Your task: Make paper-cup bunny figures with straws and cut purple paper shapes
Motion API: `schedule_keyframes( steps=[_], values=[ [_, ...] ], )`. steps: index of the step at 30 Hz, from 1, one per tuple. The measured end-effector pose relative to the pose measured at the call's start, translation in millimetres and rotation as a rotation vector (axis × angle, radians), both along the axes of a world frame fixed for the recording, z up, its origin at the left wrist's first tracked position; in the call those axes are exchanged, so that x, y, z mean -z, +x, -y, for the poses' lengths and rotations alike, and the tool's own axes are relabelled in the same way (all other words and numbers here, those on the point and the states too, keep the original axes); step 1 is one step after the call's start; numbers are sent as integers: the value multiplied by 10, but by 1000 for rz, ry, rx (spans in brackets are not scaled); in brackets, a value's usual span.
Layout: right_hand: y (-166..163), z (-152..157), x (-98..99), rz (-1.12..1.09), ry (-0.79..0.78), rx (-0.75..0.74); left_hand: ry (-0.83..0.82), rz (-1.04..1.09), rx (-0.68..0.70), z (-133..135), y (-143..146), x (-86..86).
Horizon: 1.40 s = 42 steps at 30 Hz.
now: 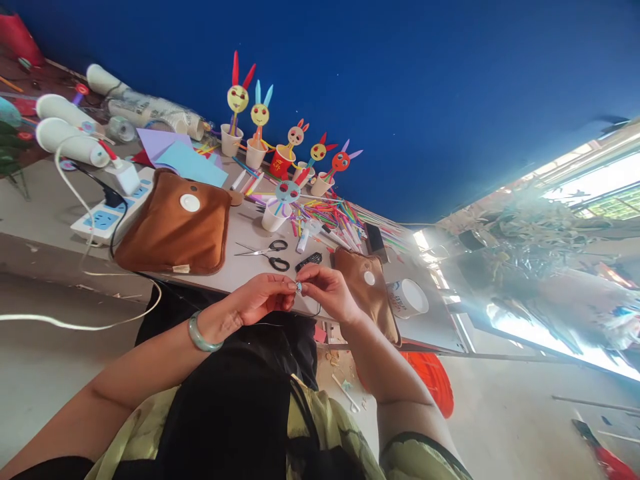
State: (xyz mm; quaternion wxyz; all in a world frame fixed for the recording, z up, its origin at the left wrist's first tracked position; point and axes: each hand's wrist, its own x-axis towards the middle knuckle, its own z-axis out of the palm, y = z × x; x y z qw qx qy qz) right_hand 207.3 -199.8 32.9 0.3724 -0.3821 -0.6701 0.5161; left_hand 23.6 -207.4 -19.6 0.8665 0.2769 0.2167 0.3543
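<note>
My left hand (264, 297), with a pale green bangle on its wrist, and my right hand (330, 291) meet at the table's front edge. Between their fingertips is a small light-blue piece (299, 287), pinched from both sides; its exact kind is too small to make out. Just beyond the hands lie open scissors (267, 252) with black handles and a dark patterned object (309, 261). Farther back, a light-blue rabbit-faced figure (287, 192) with red ears stands in a white paper cup (275, 215).
Several more rabbit figures (259, 115) in cups line the blue wall (380, 80). Colored sticks and markers (340, 223) lie heaped at mid-table. Brown pouches (175, 227) flank the work spot, with a power strip (107, 213) at left and a white tub (410, 298) at right.
</note>
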Motion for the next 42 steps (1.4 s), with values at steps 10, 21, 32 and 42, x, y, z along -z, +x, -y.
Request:
schedule_keyframes(
  steps=[10, 21, 32, 42],
  values=[
    [-52, -22, 11, 41, -185, 118, 151, -168, -248, 31, 4, 85],
    [-48, -25, 65, 255, -64, 176, 402, -479, -517, 16, 11, 110],
    [202, -113, 110, 1492, 87, 326, 406, -519, -569, -100, -72, 10],
    [279, -2, 214, 1327, 155, 513, 318, -495, -602, -186, -126, -31]
  ],
)
